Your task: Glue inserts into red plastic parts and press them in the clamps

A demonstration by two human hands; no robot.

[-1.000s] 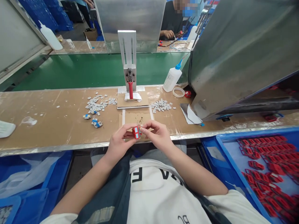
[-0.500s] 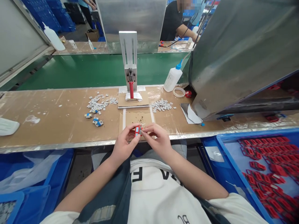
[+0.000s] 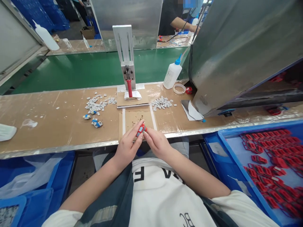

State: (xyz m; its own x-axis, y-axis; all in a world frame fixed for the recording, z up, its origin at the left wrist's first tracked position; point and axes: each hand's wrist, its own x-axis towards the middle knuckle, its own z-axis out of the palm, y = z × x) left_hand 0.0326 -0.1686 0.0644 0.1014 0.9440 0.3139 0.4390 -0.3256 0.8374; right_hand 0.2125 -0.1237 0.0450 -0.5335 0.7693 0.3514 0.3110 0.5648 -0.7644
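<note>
Together left hand (image 3: 127, 146) and right hand (image 3: 156, 142) pinch a red part (image 3: 141, 129)

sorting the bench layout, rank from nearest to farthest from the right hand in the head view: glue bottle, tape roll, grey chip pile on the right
1. grey chip pile, just beyond the right hand.
2. tape roll, farther back, to the right.
3. glue bottle, behind the roll, by the green belt.

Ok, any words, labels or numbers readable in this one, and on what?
"F", then "A": cut-off dark letters on the person's white shirt, seen inverted.
"BC"-like letters lower on the shirt: uncertain.
Glue bottle label: too small to read.
Red part held by left hand and right hand: none legible.
</note>
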